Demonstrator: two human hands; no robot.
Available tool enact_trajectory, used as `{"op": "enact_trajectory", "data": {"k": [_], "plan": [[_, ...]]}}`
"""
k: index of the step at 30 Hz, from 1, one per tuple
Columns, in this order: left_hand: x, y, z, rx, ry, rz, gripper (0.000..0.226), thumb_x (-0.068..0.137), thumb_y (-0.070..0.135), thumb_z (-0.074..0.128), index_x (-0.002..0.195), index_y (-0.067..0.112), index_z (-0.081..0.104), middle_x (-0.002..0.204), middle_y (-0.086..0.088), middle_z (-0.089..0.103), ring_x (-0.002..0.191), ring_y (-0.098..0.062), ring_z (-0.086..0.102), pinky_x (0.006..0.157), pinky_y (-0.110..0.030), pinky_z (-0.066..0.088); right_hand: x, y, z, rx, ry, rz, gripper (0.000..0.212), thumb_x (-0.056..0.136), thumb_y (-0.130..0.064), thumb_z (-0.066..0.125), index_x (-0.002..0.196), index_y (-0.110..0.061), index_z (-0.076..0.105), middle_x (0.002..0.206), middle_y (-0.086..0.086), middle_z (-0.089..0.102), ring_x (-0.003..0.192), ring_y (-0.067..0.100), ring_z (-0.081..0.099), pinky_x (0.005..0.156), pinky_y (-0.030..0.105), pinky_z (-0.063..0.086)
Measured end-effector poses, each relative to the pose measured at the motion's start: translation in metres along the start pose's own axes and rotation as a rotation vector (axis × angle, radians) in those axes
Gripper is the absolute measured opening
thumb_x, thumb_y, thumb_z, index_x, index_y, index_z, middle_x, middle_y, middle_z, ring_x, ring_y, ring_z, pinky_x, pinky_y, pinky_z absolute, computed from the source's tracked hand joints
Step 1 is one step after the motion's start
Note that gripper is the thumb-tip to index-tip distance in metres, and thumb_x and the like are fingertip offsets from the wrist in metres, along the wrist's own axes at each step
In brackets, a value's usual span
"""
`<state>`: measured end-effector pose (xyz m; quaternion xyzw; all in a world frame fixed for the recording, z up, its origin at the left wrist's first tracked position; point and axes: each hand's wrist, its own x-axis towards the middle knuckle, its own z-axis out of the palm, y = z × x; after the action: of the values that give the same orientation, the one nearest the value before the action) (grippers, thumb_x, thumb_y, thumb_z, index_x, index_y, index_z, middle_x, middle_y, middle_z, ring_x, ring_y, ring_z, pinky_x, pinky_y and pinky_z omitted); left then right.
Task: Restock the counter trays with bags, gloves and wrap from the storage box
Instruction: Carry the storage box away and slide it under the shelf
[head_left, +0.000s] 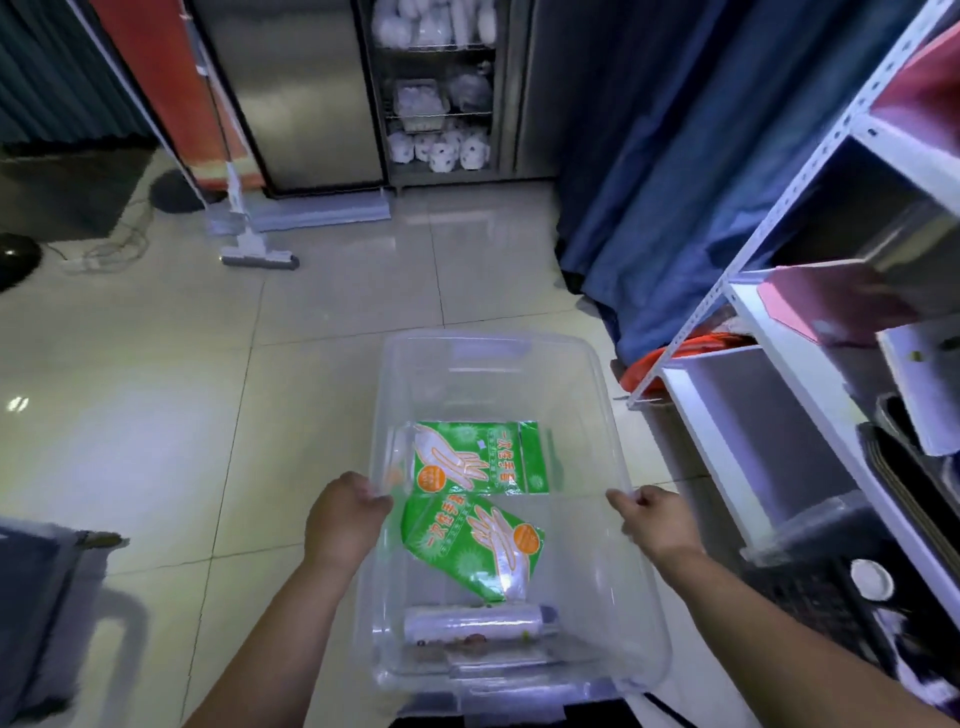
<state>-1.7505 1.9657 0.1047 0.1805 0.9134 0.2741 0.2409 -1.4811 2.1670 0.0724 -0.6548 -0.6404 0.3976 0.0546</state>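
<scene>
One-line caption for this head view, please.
Left hand and right hand grip the clear storage box by its side rims; inside, two green glove packs and a wrap roll.

left hand (347, 519): fingers curled shut, thumb side up | right hand (657, 522): fingers curled shut | both forearms bare, extended forward, held well apart at roughly equal height
</scene>
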Motion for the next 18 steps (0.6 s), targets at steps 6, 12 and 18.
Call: {"op": "enact_trajectory", "data": {"k": [6, 12, 18], "plan": [[0.083, 0.076, 0.041, 0.147, -0.123, 0.137, 0.014, 0.076, 0.017, 0.065, 0.068, 0.012, 0.055, 0.072, -0.009, 0.059, 0.076, -0.031, 0.060, 0.060, -0.027, 0.032, 0.060, -0.001, -0.014, 0.073, 0.069, 0.152, 0.035, 0.080, -0.044, 0.063, 0.060, -0.015, 0.060, 0.056, -0.001, 0.067, 0.061, 0.021, 0.063, 0.060, 0.029, 0.046], [0.155, 0.143, 0.123, 0.225, -0.241, 0.166, 0.026, 0.077, 0.018, 0.067, 0.060, 0.017, 0.048, 0.072, -0.009, 0.061, 0.076, -0.029, 0.061, 0.063, -0.027, 0.035, 0.167, 0.011, -0.030, 0.052, 0.068, 0.244, 0.035, 0.082, -0.044, 0.060, 0.064, -0.014, 0.061, 0.060, -0.002, 0.066, 0.065, 0.019, 0.060, 0.059, 0.028, 0.043], [0.240, 0.174, 0.226, 0.271, -0.400, 0.041, 0.021, 0.081, 0.029, 0.062, 0.072, 0.011, 0.056, 0.074, -0.003, 0.062, 0.080, -0.028, 0.063, 0.065, -0.030, 0.041, 0.287, 0.033, -0.022, -0.008, 0.040, 0.302, 0.017, 0.085, -0.027, 0.061, 0.091, -0.012, 0.067, 0.093, 0.013, 0.068, 0.080, 0.031, 0.059, 0.069, 0.029, 0.040]]}}
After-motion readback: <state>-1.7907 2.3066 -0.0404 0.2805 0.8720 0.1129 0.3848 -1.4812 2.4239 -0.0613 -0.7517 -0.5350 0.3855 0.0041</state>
